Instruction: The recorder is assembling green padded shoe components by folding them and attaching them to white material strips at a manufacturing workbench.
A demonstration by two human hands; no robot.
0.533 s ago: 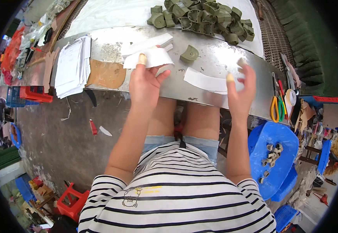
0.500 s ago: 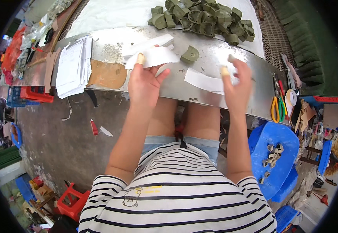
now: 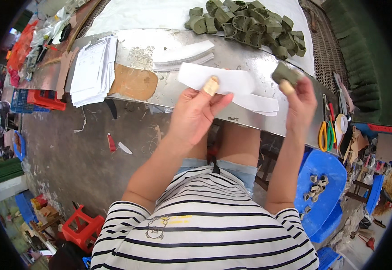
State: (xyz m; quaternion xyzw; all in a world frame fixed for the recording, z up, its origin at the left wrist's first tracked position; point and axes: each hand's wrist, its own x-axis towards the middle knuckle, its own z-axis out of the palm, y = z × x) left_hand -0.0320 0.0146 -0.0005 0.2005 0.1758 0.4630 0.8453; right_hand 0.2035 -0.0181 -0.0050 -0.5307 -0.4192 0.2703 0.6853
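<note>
My left hand [image 3: 199, 110] pinches a curved white strip [image 3: 223, 77] between thumb and fingers, holding it over the metal table. In my right hand [image 3: 301, 100] is an olive-green heel block [image 3: 284, 74], tilted and partly covered by my fingers; the hand is slightly blurred. Both thumbs wear pale yellowish covers. Another white strip [image 3: 261, 103] lies on the table between my hands, partly under the held strip. Beyond my left hand rests a stack of white strips [image 3: 184, 56]. A heap of olive-green heel blocks [image 3: 250, 24] sits on a white cloth at the far side.
Papers [image 3: 92, 72] and a brown sheet [image 3: 133, 82] lie on the left of the metal table [image 3: 146, 39]. Scissors with yellow handles [image 3: 323, 135] and a tape roll [image 3: 341, 123] are at the right edge. Below stands a blue tub [image 3: 313, 216] holding several small pieces. A red stool [image 3: 81, 229] is lower left.
The single heel block is gone from the table and one is now in my right hand, which moved right. My left hand carried its strip rightward, away from the stack.
</note>
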